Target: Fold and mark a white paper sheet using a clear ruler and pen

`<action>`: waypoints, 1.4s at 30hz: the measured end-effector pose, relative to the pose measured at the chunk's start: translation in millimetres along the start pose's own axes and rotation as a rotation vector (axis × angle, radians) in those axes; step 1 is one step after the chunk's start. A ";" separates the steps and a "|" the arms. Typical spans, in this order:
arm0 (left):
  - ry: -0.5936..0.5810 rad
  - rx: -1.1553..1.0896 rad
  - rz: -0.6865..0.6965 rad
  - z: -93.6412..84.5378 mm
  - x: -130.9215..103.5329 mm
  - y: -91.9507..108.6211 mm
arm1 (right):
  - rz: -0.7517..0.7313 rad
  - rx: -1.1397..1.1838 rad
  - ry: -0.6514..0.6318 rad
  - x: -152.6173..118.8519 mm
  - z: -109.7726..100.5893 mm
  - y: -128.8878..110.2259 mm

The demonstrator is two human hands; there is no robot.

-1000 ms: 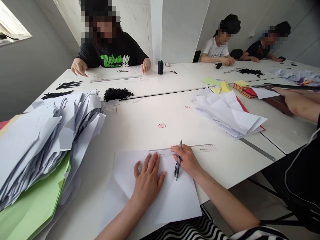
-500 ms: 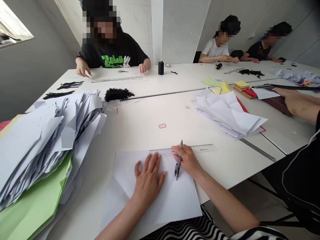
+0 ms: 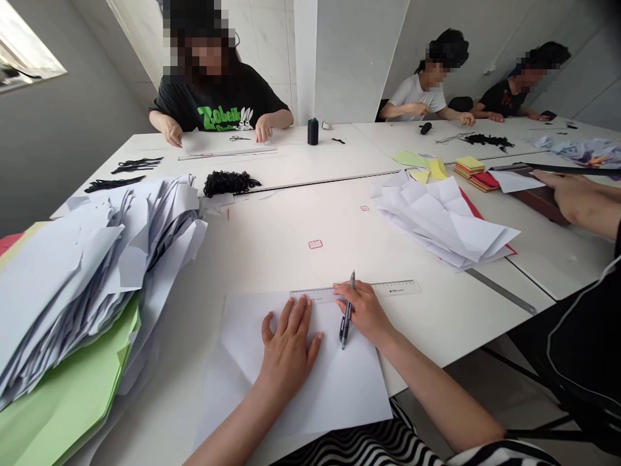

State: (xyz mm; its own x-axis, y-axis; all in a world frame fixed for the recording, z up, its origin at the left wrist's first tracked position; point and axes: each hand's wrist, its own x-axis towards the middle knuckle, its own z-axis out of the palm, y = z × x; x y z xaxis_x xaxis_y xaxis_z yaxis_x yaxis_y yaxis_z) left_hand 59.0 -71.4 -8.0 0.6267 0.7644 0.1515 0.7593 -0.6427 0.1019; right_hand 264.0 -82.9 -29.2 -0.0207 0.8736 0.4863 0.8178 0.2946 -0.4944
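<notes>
A white sheet of paper point(image 3: 334, 395) lies on the table in front of me. Across its far edge rests a clear ruler point(image 3: 395, 288), which reaches past the sheet to the right. My left hand point(image 3: 288, 349) is flat on the paper, fingers spread, with fingertips at the ruler's lower edge. In my right hand point(image 3: 365, 312) a pen point(image 3: 345, 323) is held between the fingers, its tip pointing away from me. The index fingertip of that hand touches the ruler.
A tall stack of papers point(image 3: 97, 259) with green sheets point(image 3: 72, 414) stands at left. Creased white sheets point(image 3: 436, 213) and a metal ruler point(image 3: 502, 291) lie right. Across the table a co-worker's hands point(image 3: 172, 131) are near black cord point(image 3: 230, 184). Another person's hand point(image 3: 567, 191) is at far right.
Both my hands, the pen and the ruler stay where they were. Across the table, the co-worker's hands have shifted inward, and the person in white has moved their hands apart.
</notes>
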 end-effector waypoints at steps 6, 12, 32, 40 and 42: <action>-0.009 0.002 -0.001 0.2 0.4 -0.3 | 0.005 0.000 -0.010 -0.4 0.4 0.8; 0.004 -0.008 0.000 0.8 0.0 -0.5 | 0.011 0.004 -0.012 -0.9 0.7 1.1; 0.007 -0.025 -0.005 1.2 0.4 -0.5 | 0.026 0.025 -0.025 -0.8 0.7 1.0; 0.016 -0.040 -0.007 -1.4 0.3 0.2 | 0.010 0.006 -0.004 -0.5 -0.1 0.4; 0.014 -0.034 -0.006 -1.4 0.2 0.3 | 0.008 0.005 -0.006 -0.6 -0.4 -0.1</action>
State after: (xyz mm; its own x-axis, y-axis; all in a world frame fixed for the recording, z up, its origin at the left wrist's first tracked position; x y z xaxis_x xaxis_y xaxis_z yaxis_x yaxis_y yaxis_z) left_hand 59.1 -71.5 -6.6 0.6192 0.7679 0.1641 0.7567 -0.6394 0.1363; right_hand 264.2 -83.6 -29.2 -0.0176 0.8782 0.4779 0.8149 0.2896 -0.5021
